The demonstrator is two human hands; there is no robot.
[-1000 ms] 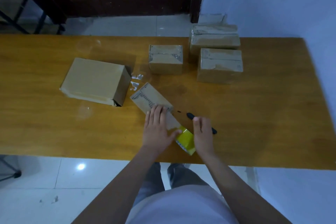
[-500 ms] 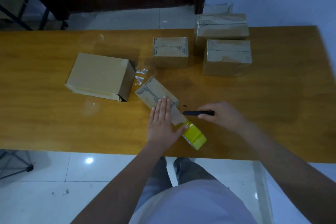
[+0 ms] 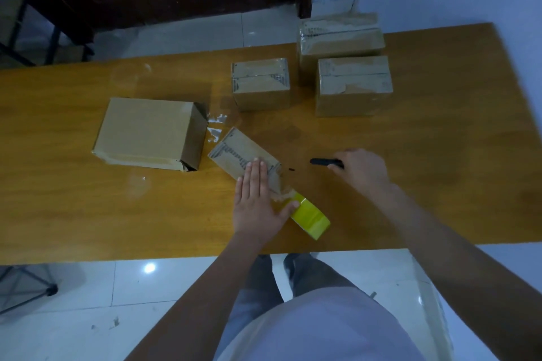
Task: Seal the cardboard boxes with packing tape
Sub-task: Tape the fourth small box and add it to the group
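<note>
The wooden table (image 3: 88,214) carries everything here, and the biggest thing on it, the large box (image 3: 146,132) lying on its side at the left, seems not yet sealed at its dark open end, so it could be forgotten if attention stays in the middle. At the far right three taped boxes (image 3: 353,85) stand close together, well apart from the hands, and I see little danger for them. The small flat box (image 3: 234,149) in the centre is the one in work: a strip of tape runs from it down to the yellow tape roll (image 3: 311,215), which lies just beside the near edge of the table. I think the main risk is here: if the strip is cut while it is loose, it may wrinkle or stick to itself, and the freed roll may roll off the edge. The left hand (image 3: 255,202) lies flat on the near end of this box, fingers straight and together, pressing the tape, the thumb spread toward the roll. If this hand lifts too soon, the light box can slide. The right hand (image 3: 362,168) is stretched out to the right, its fingers curled around the black cutter (image 3: 322,162); whether a blade is out I cannot tell, but the cut will pass near the left thumb.
</note>
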